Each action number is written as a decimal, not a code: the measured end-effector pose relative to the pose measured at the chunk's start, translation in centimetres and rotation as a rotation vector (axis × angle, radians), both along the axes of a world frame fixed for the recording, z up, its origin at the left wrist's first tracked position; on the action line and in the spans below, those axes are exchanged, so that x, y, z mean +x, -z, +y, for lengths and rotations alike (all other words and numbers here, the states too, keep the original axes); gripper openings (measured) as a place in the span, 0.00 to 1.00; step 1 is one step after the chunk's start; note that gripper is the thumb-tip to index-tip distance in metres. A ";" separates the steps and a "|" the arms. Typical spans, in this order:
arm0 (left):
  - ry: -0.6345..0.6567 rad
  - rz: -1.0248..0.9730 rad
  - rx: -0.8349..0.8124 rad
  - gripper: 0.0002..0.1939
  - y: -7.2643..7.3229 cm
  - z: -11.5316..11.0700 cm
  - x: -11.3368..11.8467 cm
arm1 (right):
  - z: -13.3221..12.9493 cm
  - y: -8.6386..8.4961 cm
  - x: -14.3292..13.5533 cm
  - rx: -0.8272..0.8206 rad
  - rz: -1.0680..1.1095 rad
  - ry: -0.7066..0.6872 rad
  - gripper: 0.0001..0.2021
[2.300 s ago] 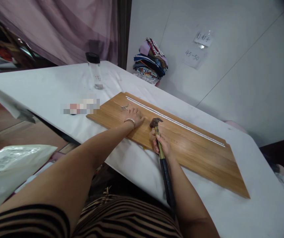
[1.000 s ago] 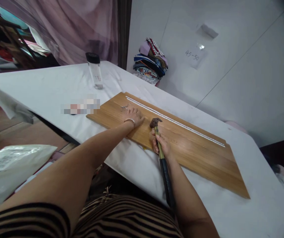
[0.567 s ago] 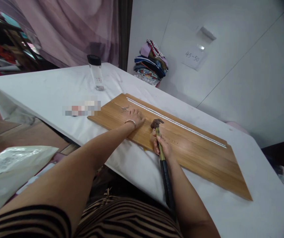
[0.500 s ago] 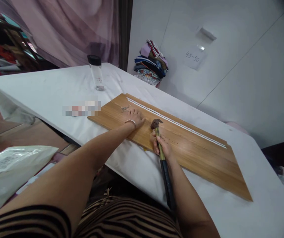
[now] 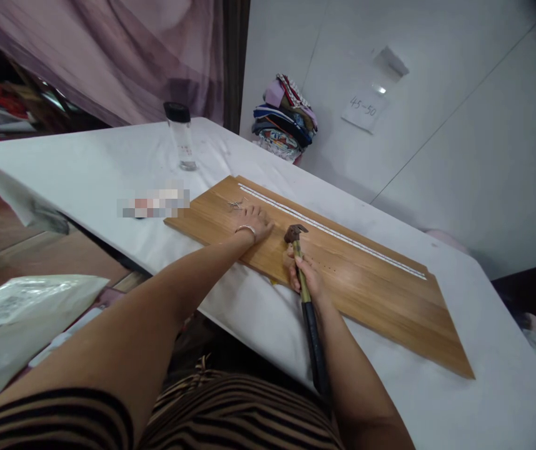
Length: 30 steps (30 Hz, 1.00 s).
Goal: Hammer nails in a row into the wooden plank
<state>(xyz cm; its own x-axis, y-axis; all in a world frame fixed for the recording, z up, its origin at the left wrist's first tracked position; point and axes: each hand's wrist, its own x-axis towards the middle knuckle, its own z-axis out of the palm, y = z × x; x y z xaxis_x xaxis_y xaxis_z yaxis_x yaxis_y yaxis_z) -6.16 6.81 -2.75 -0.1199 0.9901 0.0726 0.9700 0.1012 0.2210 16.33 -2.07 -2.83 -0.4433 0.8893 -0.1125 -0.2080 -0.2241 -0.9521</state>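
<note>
A long wooden board [image 5: 390, 306] lies across the table in front of me. My left hand [image 5: 256, 224], with a bracelet at the wrist, rests flat on its left part, fingers stretched out. Just beyond those fingertips lie several loose nails [image 5: 236, 204]. My right hand [image 5: 306, 275] is wrapped round the handle of a claw hammer [image 5: 312, 337], high up near the rusty head. The head hangs over the middle of the board; whether it touches the wood I cannot tell. A row of small dark marks runs beside my right hand. A white measuring strip [image 5: 333, 232] lies along the far edge.
The table has a white cloth [image 5: 85, 162]. A clear bottle with a black lid [image 5: 184, 140] stands at the back left, near a blurred-out item [image 5: 153, 203]. Folded clothes [image 5: 284, 122] are stacked by the wall behind. A white plastic bag [image 5: 29, 319] sits at lower left.
The view has shifted very slightly. Both hands, the hammer and the board keep the same places.
</note>
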 end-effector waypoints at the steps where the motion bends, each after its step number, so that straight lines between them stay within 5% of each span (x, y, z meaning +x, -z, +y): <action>1: 0.000 0.002 0.002 0.30 0.0 0.0 0.0 | 0.0 0.0 0.0 -0.001 0.000 0.000 0.26; 30: 0.000 0.044 -0.006 0.29 -0.5 -0.3 0.2 | 0.2 0.4 0.0 -0.005 0.024 -0.012 0.27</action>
<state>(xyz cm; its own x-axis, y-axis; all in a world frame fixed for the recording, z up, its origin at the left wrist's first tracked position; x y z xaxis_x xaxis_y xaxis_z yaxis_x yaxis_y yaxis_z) -6.00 6.48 -2.29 -0.1163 0.9906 0.0718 0.9788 0.1020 0.1777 16.30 -1.89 -3.23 -0.4565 0.8833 -0.1065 -0.2280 -0.2318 -0.9456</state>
